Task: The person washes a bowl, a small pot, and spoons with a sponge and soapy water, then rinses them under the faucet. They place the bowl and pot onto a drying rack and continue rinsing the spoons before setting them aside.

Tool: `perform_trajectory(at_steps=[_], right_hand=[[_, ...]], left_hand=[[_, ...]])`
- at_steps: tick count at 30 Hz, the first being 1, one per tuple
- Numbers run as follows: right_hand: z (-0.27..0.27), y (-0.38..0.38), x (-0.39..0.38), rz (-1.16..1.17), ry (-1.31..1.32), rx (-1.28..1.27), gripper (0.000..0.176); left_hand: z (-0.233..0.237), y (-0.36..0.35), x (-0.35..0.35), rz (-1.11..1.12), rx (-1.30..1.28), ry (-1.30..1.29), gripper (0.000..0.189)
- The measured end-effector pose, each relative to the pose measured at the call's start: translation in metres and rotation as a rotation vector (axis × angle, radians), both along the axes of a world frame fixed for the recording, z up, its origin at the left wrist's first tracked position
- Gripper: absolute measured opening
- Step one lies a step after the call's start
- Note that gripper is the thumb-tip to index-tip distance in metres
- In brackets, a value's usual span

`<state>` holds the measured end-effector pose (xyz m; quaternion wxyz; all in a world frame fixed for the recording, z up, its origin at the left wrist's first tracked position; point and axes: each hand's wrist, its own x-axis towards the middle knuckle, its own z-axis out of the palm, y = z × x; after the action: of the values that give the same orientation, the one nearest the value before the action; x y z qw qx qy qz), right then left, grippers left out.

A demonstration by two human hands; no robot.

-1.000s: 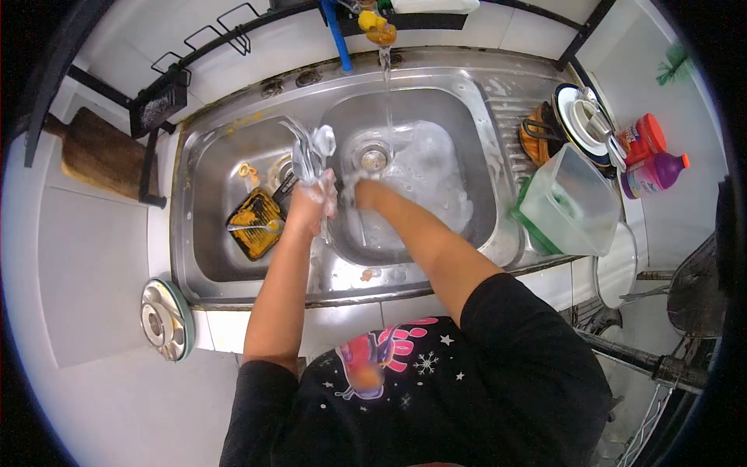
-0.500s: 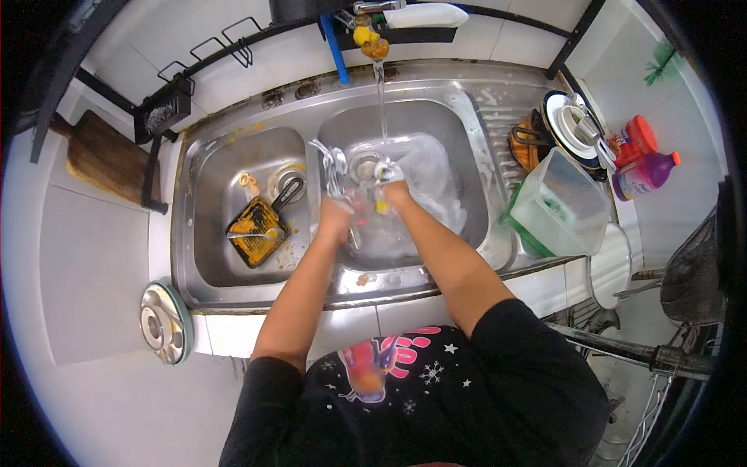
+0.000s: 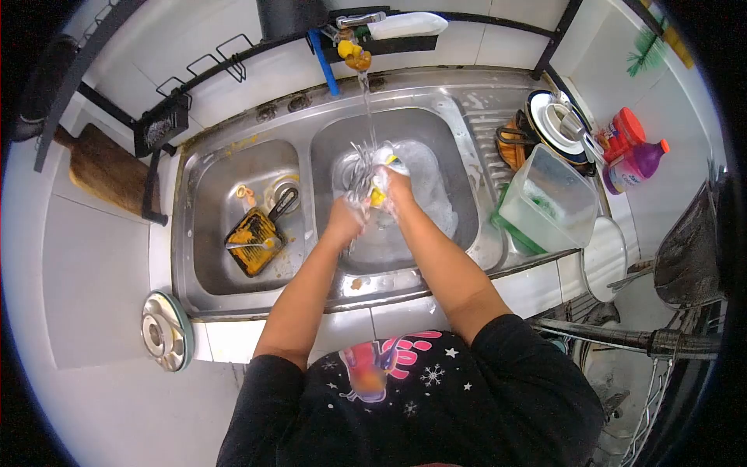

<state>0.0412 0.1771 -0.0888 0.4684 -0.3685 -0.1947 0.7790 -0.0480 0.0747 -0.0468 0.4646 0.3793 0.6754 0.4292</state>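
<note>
My left hand [image 3: 347, 221] is closed round a bundle of metal cutlery [image 3: 359, 177], its upper ends pointing to the back of the right basin [image 3: 451, 156]. Against the bundle, my right hand [image 3: 397, 190] grips a soapy sponge [image 3: 379, 196] with yellow showing through the suds. Foam covers both hands, and motion blurs the cutlery, so single pieces are hard to tell apart. Just behind the hands, a stream of water [image 3: 369, 109] runs down from the tap [image 3: 355, 54].
In the left basin, a stained square pan [image 3: 253, 247] holds a spoon [image 3: 253, 244]. On the right stand a clear plastic tub [image 3: 551, 198], stacked plates [image 3: 545, 117] and a purple bottle [image 3: 636, 166]. A wooden board [image 3: 109, 173] hangs at left.
The cutlery and sponge have come together, with the right hand now against the bundle. White foam has spread in the right basin. The whole view has shifted slightly.
</note>
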Motion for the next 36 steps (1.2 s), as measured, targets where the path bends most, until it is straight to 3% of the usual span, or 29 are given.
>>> perform_trajectory(at_steps=[4, 7, 8, 11, 12, 15, 16, 17, 19, 22, 24, 27, 28, 29, 30, 31, 32, 33, 34, 35, 36], right_hand=[[0.024, 0.008, 0.008, -0.122, -0.427, 0.339, 0.02], [0.026, 0.022, 0.009, -0.164, -0.919, 0.534, 0.021], [0.02, 0.031, 0.007, -0.169, -0.987, 0.502, 0.022], [0.019, 0.049, 0.011, -0.376, -0.955, 0.495, 0.027], [0.022, 0.059, 0.014, -0.474, -0.594, 0.3, 0.025], [0.028, 0.063, 0.012, -0.207, -0.364, 0.143, 0.025], [0.041, 0.04, 0.004, -0.204, -0.474, 0.469, 0.027], [0.037, 0.024, -0.007, -0.27, -0.621, 0.592, 0.027], [0.031, 0.007, -0.016, -0.405, -0.922, 0.829, 0.026], [0.041, 0.02, 0.006, -0.376, -1.067, 0.992, 0.023], [0.05, 0.035, 0.011, -0.44, -0.967, 0.759, 0.019], [0.053, 0.043, 0.005, -0.487, -0.617, 0.329, 0.016], [0.047, 0.046, -0.002, -0.487, -0.485, 0.191, 0.014], [0.037, 0.039, -0.009, -0.386, -0.277, 0.241, 0.019], [-0.004, 0.041, -0.024, -0.175, -0.304, 0.302, 0.018], [0.033, 0.007, -0.023, -0.191, -0.472, 0.456, 0.019], [0.016, 0.004, -0.032, -0.066, -0.531, 0.33, 0.022], [0.017, -0.007, -0.03, 0.007, -0.411, 0.345, 0.024], [0.045, -0.028, -0.019, 0.051, -0.483, 0.377, 0.026], [0.055, -0.039, -0.013, 0.059, -0.583, 0.518, 0.027], [0.061, -0.046, -0.009, 0.067, -0.683, 0.659, 0.028]], left_hand=[[0.013, -0.01, 0.009, 0.02, -0.016, -0.007, 0.021], [0.019, -0.01, 0.009, 0.012, -0.011, -0.019, 0.021], [0.021, -0.01, 0.009, 0.006, -0.003, -0.012, 0.021], [0.035, -0.012, 0.009, -0.014, -0.048, -0.053, 0.018], [0.032, -0.014, 0.009, -0.003, -0.064, -0.06, 0.017], [0.026, -0.016, 0.012, 0.027, -0.081, -0.063, 0.015], [0.028, -0.014, 0.017, 0.034, -0.062, -0.059, 0.015], [0.031, -0.011, 0.022, 0.037, -0.04, -0.057, 0.016], [0.037, -0.011, 0.03, -0.005, -0.032, -0.025, 0.016], [0.043, -0.015, 0.034, -0.068, 0.008, -0.043, 0.017], [0.042, -0.016, 0.025, -0.178, -0.013, 0.059, 0.015], [0.056, -0.011, 0.024, -0.163, 0.007, 0.003, 0.012], [0.047, -0.005, 0.021, -0.125, 0.01, -0.16, 0.012], [0.04, 0.003, 0.017, -0.093, 0.037, -0.148, 0.012], [0.034, 0.009, 0.015, -0.063, 0.062, -0.136, 0.011], [0.029, 0.013, 0.015, -0.033, 0.082, -0.127, 0.011], [0.037, 0.014, 0.017, 0.104, 0.049, -0.265, 0.014], [0.02, 0.02, 0.006, 0.134, 0.053, -0.32, 0.021], [0.021, 0.024, 0.009, 0.225, 0.091, -0.548, 0.017], [0.023, 0.025, 0.013, 0.318, 0.126, -0.774, 0.014], [0.015, 0.026, 0.01, 0.295, 0.151, -0.829, 0.014]])
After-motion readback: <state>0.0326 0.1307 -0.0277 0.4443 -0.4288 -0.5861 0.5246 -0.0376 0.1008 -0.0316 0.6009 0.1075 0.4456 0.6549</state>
